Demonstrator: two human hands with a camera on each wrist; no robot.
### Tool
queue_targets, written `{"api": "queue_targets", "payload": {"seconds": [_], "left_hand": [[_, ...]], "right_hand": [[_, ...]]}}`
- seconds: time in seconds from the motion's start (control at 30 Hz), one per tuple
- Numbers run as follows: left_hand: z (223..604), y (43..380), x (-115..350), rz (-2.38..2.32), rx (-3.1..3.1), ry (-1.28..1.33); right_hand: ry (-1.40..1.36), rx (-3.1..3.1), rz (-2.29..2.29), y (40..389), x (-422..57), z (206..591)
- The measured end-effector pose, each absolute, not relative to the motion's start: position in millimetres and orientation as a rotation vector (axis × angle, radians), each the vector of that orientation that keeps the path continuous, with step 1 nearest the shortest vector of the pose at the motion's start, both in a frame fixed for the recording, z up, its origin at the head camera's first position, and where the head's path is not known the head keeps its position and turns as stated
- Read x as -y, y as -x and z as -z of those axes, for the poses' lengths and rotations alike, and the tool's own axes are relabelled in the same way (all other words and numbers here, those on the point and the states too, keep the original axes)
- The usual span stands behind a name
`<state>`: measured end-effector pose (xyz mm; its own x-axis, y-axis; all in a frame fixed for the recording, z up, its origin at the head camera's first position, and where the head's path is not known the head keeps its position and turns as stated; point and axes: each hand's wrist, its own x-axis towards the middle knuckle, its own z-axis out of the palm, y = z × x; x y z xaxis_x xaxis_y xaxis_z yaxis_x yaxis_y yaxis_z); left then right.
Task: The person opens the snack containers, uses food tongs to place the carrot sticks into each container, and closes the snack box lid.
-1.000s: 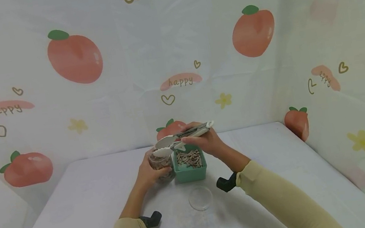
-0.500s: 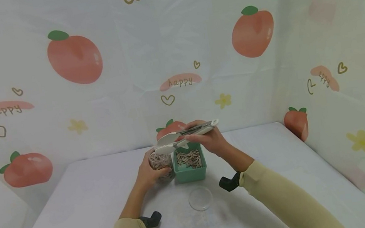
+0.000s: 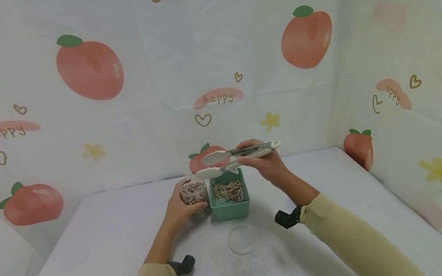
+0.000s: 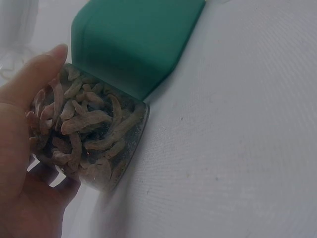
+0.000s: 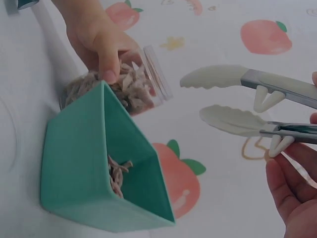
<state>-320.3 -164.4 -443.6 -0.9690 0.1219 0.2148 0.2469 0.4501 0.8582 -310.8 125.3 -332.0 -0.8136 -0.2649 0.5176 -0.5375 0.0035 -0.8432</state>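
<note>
My left hand (image 3: 179,207) grips a clear jar (image 3: 194,193), which stands upright on the table. Brown-grey dried strips (image 4: 94,124) fill much of it, seen through its wall in the left wrist view. Touching the jar's right side is a green box (image 3: 231,211) with more of the same strips (image 3: 230,192) inside. My right hand (image 3: 264,162) holds a pair of tongs (image 5: 242,101) above the box and jar. The white scalloped tips of the tongs are spread, with nothing between them in the right wrist view.
A clear round lid (image 3: 242,240) lies on the white table (image 3: 105,248) in front of the box. Behind the table hangs a white backdrop (image 3: 152,133) printed with peaches. Another wall of it runs along the right side.
My right hand has moved right and slightly up, drawing the tongs away from over the jar's mouth. The tongs' tips have spread somewhat wider. My left hand and the jar stay put.
</note>
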Motion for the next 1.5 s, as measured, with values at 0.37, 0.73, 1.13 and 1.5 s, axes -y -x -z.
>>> {"api": "queue_targets", "payload": {"seconds": [0.37, 0.73, 1.13, 1.5], "left_hand": [[443.6, 320.8, 164.5, 1.528, 2.583, 0.314], [444.3, 320.5, 165.1, 1.470, 2.556, 0.337], [444.2, 322.5, 165.8, 1.497, 2.585, 0.322], [445.1, 321.8, 165.2, 1.516, 2.592, 0.297]], "right_hand": [[-0.705, 2.162, -1.842, 311.7, -149.7, 343.1], [-0.786, 2.291, -1.814, 316.4, -158.4, 349.5], [-0.756, 2.520, -1.666, 306.1, -155.9, 333.5], [-0.812, 2.736, -1.352, 322.0, -162.0, 341.2]]}}
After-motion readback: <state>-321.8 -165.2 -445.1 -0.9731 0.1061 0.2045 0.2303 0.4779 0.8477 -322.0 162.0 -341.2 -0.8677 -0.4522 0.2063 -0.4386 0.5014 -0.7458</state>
